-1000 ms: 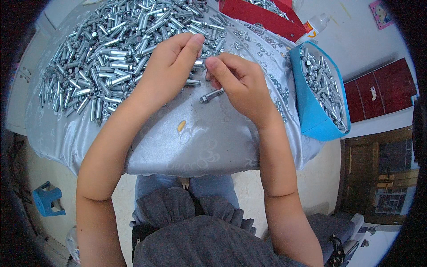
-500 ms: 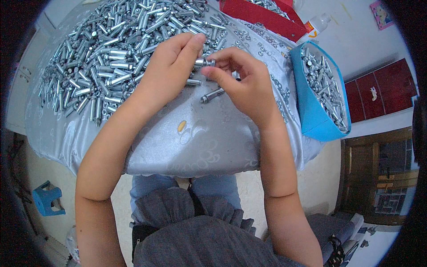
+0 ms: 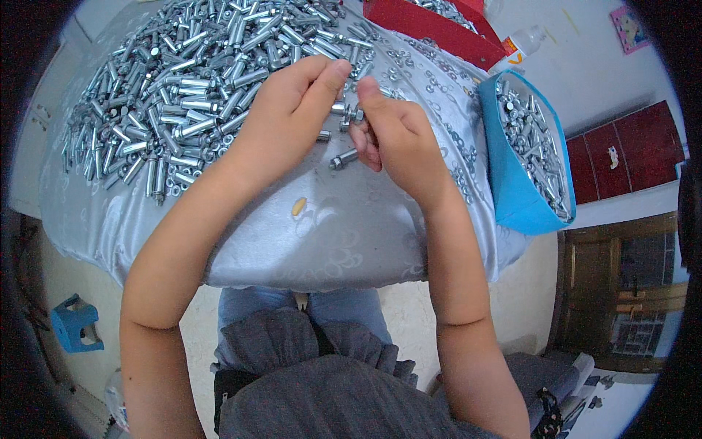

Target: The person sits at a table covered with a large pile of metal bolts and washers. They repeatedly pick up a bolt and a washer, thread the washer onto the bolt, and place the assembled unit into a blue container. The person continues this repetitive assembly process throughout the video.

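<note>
Bench [image 3: 314,241] first: one, draped in a silvery patterned cloth, bulging toward the person. Across its far left lies one big heap of metal sleeves and bolts [image 3: 183,80], far too many to count. One blue tub [image 3: 512,190] stands at the right edge, filled with more of the same hardware; one red tray [image 3: 431,29] sits beyond it at the far side, and one small blue stool [image 3: 73,325] stands on the floor below left. Two hands meet at the heap's near edge. The left hand [image 3: 281,121] and right hand [image 3: 398,143] each close a fingertip grip on one small bolt assembly [image 3: 347,113], held just above the cloth between them, thumbs nearly touching. One loose bolt [image 3: 342,159] lies on the cloth right under the right hand. One small yellowish scrap [image 3: 298,206] lies nearer the person, apart from everything.
</note>
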A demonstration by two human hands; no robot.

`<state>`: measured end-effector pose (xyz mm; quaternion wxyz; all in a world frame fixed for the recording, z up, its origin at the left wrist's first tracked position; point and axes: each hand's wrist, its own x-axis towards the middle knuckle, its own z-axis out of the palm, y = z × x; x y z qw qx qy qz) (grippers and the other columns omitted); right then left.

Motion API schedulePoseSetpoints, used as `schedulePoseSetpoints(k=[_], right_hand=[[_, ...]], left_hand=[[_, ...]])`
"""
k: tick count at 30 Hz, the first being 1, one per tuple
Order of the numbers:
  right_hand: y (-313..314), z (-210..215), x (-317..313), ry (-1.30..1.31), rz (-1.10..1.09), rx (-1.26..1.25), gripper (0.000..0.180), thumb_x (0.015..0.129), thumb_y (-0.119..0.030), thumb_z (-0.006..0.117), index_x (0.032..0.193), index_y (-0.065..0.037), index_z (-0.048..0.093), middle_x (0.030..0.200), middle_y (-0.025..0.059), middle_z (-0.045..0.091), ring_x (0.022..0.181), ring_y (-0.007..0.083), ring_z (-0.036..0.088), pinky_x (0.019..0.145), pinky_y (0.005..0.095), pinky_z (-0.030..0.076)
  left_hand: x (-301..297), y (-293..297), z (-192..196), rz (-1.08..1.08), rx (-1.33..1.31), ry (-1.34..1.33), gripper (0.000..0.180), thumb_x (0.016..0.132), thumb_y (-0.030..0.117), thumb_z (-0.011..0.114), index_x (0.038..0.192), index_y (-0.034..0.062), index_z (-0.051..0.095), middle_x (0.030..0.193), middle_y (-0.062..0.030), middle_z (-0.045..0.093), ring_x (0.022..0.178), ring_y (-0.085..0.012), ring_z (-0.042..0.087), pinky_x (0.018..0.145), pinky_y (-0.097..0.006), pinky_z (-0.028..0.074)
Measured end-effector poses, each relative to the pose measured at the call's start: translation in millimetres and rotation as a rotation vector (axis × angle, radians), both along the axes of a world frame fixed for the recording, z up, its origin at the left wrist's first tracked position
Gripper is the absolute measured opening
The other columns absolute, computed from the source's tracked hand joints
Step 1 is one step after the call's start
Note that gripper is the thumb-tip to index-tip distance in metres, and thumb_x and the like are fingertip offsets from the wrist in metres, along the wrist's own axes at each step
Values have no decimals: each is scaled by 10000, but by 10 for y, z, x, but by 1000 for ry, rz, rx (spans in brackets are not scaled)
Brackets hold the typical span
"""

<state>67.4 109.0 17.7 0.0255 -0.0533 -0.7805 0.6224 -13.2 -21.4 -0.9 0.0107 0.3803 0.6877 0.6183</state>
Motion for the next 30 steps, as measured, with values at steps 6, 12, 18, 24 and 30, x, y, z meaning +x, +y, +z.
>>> schedulePoseSetpoints(k=[6,12,18,24,30], right_hand=[[57,-75,-39,417,-67,216,247,738,-215,649,852,-27,536,678,41,565,562,95,494,511,225,379],[107,-21,-38,605,-14,428,297,669,-113,688,935,-83,557,783,22,599,651,108,558,542,218,402],[129,-66,-72,608,-17,478,189,696,-102,668,867,-78,592,777,28,594,612,111,531,541,226,406],[141,-37,-39,347,38,382,211,699,-119,673,883,-73,579,735,14,569,626,85,500,539,212,398],[71,-92,-82,524,-20,280,264,692,-132,684,917,-78,558,706,-18,536,624,80,483,547,195,391]], left_hand=[[-74,15,-60,6,51,-184,302,877,317,439,700,78,490,573,38,397,513,-39,357,449,-198,279],[-65,20,-37,-20,107,-375,301,866,366,449,695,122,493,466,58,366,360,-36,299,340,-194,196],[-35,0,10,-31,52,-414,328,871,340,443,673,85,503,500,47,387,429,-43,333,397,-207,250],[-4,-6,42,-24,47,-432,349,877,327,433,659,64,506,516,40,403,462,-47,353,426,-215,275],[-54,-10,-2,-31,62,-396,319,852,400,460,702,120,490,472,57,359,372,-40,290,353,-201,192]])
